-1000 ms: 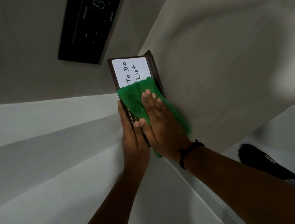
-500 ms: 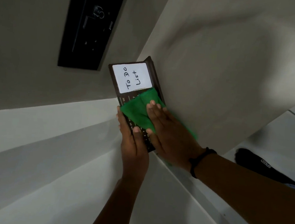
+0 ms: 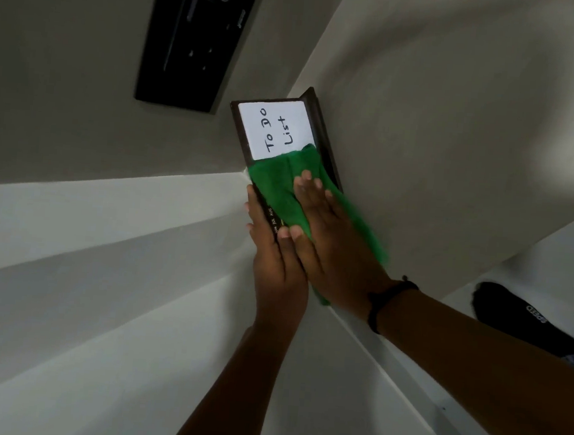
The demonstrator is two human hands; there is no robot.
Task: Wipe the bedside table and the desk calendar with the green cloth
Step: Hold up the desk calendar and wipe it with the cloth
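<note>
The dark-framed desk calendar (image 3: 272,127) stands on the white bedside table (image 3: 105,323), its white panel reading "To Do List". My left hand (image 3: 277,261) grips its lower left edge, thumb over the month strip. My right hand (image 3: 328,241) lies flat on the green cloth (image 3: 281,189), pressing it against the calendar's face just below the white panel. The cloth hangs past the calendar's right side and hides most of the lower face.
A black switch panel (image 3: 193,38) is fixed on the grey wall above left. A grey slab (image 3: 440,126) rises behind the calendar. A black shoe (image 3: 524,322) lies on the tiled floor at the right, beyond the table's edge.
My right hand slid the cloth down the calendar face half a second ago, then back up to the white panel's lower edge. My left hand kept its grip.
</note>
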